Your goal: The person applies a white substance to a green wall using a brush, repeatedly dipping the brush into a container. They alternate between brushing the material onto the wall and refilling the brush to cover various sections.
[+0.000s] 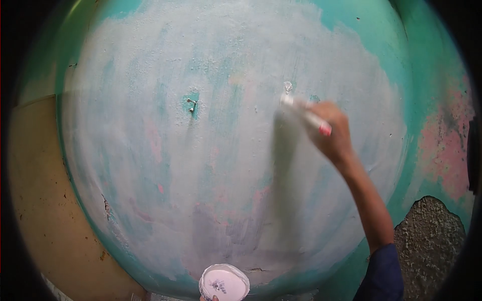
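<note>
A green wall [351, 15], coated over its middle with thin, streaky white that lets green and pink patches through, fills the view. Against it, right of center, is a blurred brush [309, 116] with a pale handle and a red mark near its end, its tip at the wall just below a small white lump [287, 87]. The right hand [331, 128] has its fingers closed around the handle, below a dark blue sleeve [382, 273]. Left of the brush, metal pegs [191, 105] jut from a bare green spot. At the bottom edge, a round tub [224, 283] holds white paint; the left hand [215, 298] shows only fingertips at its rim, so its full grip cannot be told. Rough grey patching [430, 241] lies at lower right, a tan panel [45, 200] at left.
</note>
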A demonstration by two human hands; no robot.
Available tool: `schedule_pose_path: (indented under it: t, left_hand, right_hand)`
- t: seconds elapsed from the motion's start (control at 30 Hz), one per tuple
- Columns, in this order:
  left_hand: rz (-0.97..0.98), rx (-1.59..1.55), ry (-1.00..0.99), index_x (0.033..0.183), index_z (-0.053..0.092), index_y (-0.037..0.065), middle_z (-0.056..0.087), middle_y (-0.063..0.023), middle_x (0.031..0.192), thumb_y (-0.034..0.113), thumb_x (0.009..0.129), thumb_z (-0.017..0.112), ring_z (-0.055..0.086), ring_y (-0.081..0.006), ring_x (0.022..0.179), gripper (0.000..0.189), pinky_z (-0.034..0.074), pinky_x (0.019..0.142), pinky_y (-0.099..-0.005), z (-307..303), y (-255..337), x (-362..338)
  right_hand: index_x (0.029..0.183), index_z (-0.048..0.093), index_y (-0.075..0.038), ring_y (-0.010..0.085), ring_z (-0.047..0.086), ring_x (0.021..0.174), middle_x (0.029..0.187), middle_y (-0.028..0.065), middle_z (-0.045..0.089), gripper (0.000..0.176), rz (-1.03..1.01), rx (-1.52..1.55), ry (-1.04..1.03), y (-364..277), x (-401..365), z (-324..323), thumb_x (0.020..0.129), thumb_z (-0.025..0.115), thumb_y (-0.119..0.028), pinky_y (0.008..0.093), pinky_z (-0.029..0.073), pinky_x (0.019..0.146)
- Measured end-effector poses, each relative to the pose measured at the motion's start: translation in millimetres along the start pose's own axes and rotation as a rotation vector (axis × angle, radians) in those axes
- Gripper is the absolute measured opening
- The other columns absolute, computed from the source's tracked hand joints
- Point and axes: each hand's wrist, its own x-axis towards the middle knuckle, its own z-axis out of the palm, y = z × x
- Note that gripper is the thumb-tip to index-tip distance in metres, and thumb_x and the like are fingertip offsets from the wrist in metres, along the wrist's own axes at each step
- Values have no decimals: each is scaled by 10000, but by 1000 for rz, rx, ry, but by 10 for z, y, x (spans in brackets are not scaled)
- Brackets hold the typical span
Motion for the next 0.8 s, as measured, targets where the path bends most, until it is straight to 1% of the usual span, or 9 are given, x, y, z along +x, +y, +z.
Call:
schedule_pose_path:
  t: [0.13, 0.2, 0.27, 0.3, 0.37, 0.47, 0.53, 0.6, 0.8]
  left_hand:
    - [190, 229, 37, 1447, 360, 66, 489, -134, 1326, 282, 970, 584, 512, -261, 1209, 569, 503, 938, -418, -302, -371, 147]
    - [243, 284, 45, 1449, 358, 65, 488, -134, 1328, 283, 969, 586, 510, -261, 1212, 575, 502, 942, -418, -341, -399, 182]
    - [1045, 943, -95, 1462, 350, 61, 467, -138, 1370, 272, 951, 616, 491, -283, 1246, 614, 494, 968, -439, -304, -232, 255]
    - [1053, 938, -96, 1462, 350, 61, 467, -138, 1370, 272, 951, 616, 491, -283, 1246, 614, 494, 968, -439, -175, -115, 220]
    - [108, -28, 7, 1461, 355, 63, 441, -143, 1412, 245, 950, 617, 484, -302, 1263, 602, 487, 982, -469, 126, 114, 44]
    - [85, -85, -102, 1469, 341, 65, 433, -146, 1422, 235, 958, 610, 481, -299, 1271, 602, 485, 989, -476, 121, 192, 20]
    - [122, -5, -108, 1472, 335, 70, 440, -145, 1412, 241, 961, 607, 488, -300, 1262, 603, 491, 983, -480, -22, 12, 52]
    - [162, 74, -111, 1474, 328, 75, 446, -144, 1402, 247, 964, 605, 496, -302, 1253, 605, 497, 977, -483, -48, -41, 91]
    - [92, -33, -59, 1475, 324, 79, 450, -142, 1396, 253, 964, 608, 498, -306, 1250, 610, 504, 966, -489, 117, 150, 96]
  right_hand:
    - [1027, 752, -125, 249, 656, 742, 798, 76, 707, 230, -114, -125, 210, 375, 674, 79, 798, 734, -125, 369, 534, 662]
    - [1042, 734, -117, 229, 662, 760, 826, 63, 705, 211, -113, -171, 6, 291, 493, 132, 837, 683, -99, 363, 545, 662]
    - [1081, 684, -89, 228, 663, 804, 885, 73, 689, 233, -279, -292, 25, 113, 86, 262, 862, 608, -67, 332, 556, 661]
    - [1065, 686, -81, 220, 660, 794, 845, 64, 675, 227, -303, -205, -1, 2, -108, 256, 847, 623, -79, 317, 553, 633]
    - [1078, 688, -76, 206, 656, 790, 884, 35, 685, 251, -343, -149, -130, -275, -513, 174, 832, 638, -90, 291, 551, 637]
    - [1039, 725, -131, 248, 667, 775, 959, 45, 723, 246, -202, 159, -409, -330, -726, 93, 797, 687, -113, 352, 556, 699]
    - [1005, 750, -154, 272, 683, 793, 906, 72, 729, 254, -113, 110, -439, -62, -405, 186, 754, 724, -128, 387, 554, 716]
    - [994, 764, -154, 254, 713, 822, 925, 89, 740, 204, 77, 318, -322, 193, 209, 32, 792, 747, -178, 363, 554, 731]
    - [939, 761, -87, 228, 714, 729, 819, 106, 739, 230, 207, -23, -39, 620, 1232, -88, 835, 739, -291, 329, 565, 663]
